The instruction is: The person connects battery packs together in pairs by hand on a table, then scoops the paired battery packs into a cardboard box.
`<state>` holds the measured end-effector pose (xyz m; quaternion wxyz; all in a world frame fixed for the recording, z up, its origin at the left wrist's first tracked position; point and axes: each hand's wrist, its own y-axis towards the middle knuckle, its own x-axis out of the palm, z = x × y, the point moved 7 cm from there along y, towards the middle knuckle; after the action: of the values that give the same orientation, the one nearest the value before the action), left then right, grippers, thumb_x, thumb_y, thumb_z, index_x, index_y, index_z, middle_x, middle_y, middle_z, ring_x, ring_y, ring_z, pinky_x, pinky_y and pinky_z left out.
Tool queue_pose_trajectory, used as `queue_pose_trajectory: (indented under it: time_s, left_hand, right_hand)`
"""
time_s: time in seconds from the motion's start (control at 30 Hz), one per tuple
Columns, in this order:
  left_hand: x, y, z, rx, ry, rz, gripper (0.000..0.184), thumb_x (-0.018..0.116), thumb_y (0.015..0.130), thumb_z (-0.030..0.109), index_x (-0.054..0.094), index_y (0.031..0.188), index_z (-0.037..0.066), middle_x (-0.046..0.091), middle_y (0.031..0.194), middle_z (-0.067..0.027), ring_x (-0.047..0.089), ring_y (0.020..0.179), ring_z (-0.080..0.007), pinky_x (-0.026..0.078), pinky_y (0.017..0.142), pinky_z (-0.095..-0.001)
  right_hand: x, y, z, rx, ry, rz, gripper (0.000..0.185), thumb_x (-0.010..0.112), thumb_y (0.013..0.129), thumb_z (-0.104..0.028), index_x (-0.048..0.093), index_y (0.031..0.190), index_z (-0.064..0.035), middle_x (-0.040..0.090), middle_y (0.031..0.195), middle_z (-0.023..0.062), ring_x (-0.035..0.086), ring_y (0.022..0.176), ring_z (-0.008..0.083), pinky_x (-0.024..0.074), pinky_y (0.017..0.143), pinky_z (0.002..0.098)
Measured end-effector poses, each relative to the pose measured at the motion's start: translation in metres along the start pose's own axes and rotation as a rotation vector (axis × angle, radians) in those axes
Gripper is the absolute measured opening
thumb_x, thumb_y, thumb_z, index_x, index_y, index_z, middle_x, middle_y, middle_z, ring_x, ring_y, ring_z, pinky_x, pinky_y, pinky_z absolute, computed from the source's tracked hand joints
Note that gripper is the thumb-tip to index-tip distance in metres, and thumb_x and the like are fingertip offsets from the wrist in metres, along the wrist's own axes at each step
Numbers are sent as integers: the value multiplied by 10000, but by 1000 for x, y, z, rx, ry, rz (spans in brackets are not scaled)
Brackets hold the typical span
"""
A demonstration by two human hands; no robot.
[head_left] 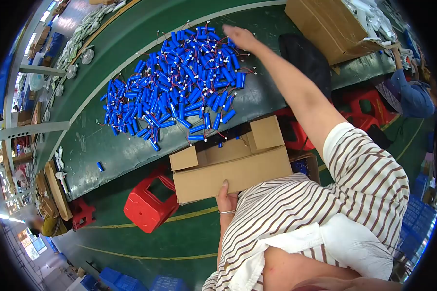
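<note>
A large heap of blue cylindrical battery packs (179,82), with thin red and black wires and white plugs, is spread over the green table. Past the heap's far right edge reaches my right hand (242,39), its fingers stretched toward the packs and slightly smeared; I see nothing held in it. My left hand (226,200) grips the near wall of an open cardboard box (233,174), thumb outside on the wall. This box is against the table's near edge, flaps up, and a few blue packs show inside it.
One lone blue pack (100,166) lies at the table's left. A red stool (150,203) stands below the near edge. A large carton (325,29) and a black cloth-like item (303,60) are at the right. Another box (308,165) holds blue items. Other people sit at both sides.
</note>
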<state>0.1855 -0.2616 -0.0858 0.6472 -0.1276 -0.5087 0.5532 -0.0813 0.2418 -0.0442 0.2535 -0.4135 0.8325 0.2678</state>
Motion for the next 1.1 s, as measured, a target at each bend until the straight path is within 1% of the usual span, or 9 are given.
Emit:
queue_pose_trajectory:
  time_s: [0.1,0.2,0.5,0.7,0.8,0.83,0.9,0.93,1.1]
  left_hand:
    - [-4,-3,9,30,-71,23,459,589,915,171,433,1325,33,532,1301,-136,549,1174,-295,482,974,-461]
    - [-3,6,14,84,-84,11,427,584,920,148,447,1307,29,554,1270,-141,545,1183,-300,506,953,-470]
    - [18,31,20,56,-35,-83,444,595,906,120,452,1316,27,562,1270,-133,578,1145,-285,523,929,-448]
    - [25,29,24,47,-9,-83,445,582,909,116,444,1324,34,540,1298,-136,552,1179,-293,504,958,-457]
    - [22,30,21,69,-13,-52,432,573,917,127,447,1320,34,543,1292,-139,544,1187,-298,492,976,-471]
    - [19,32,18,62,-8,-64,425,574,919,131,452,1314,35,550,1282,-137,549,1182,-295,496,970,-469]
    - [17,34,16,50,7,-77,404,571,926,148,464,1299,36,564,1260,-135,559,1169,-292,505,957,-464]
    - [15,30,16,61,-2,-70,404,571,926,148,464,1299,36,564,1260,-135,559,1169,-292,505,957,-464]
    - [21,25,20,84,-16,-48,446,607,900,136,449,1301,21,563,1241,-150,572,1140,-302,530,917,-467]
  right_hand:
    - [14,-68,-61,-296,13,37,337,565,880,-408,705,1058,-157,649,1063,90,596,1032,282,441,915,427]
    - [9,-135,-97,-304,58,157,339,680,815,-346,696,1100,-163,630,1101,87,581,1043,285,403,942,417]
    - [47,-249,-171,-434,96,85,392,669,780,-301,630,1132,-132,569,1140,112,506,1104,334,376,949,489]
    - [65,-292,-212,-487,-108,-422,623,660,780,-470,535,1310,-168,515,1312,109,438,1228,324,288,1023,581]
    - [30,-255,-211,-170,-125,-877,409,616,820,-509,704,964,-137,663,909,105,638,872,276,485,805,470]
    - [13,-231,-191,-296,54,-450,291,636,839,-395,694,815,-111,644,735,91,638,682,258,504,657,415]
    - [-47,-177,-142,-168,173,180,128,614,877,-181,666,924,-74,658,858,125,639,762,292,510,660,344]
    - [-56,-152,-102,-86,171,354,221,608,872,-267,661,1012,-104,653,1026,129,626,935,303,507,794,370]
    - [44,-148,-109,-312,-151,86,420,589,864,-433,603,1238,-241,538,1299,164,443,1271,337,265,1083,545]
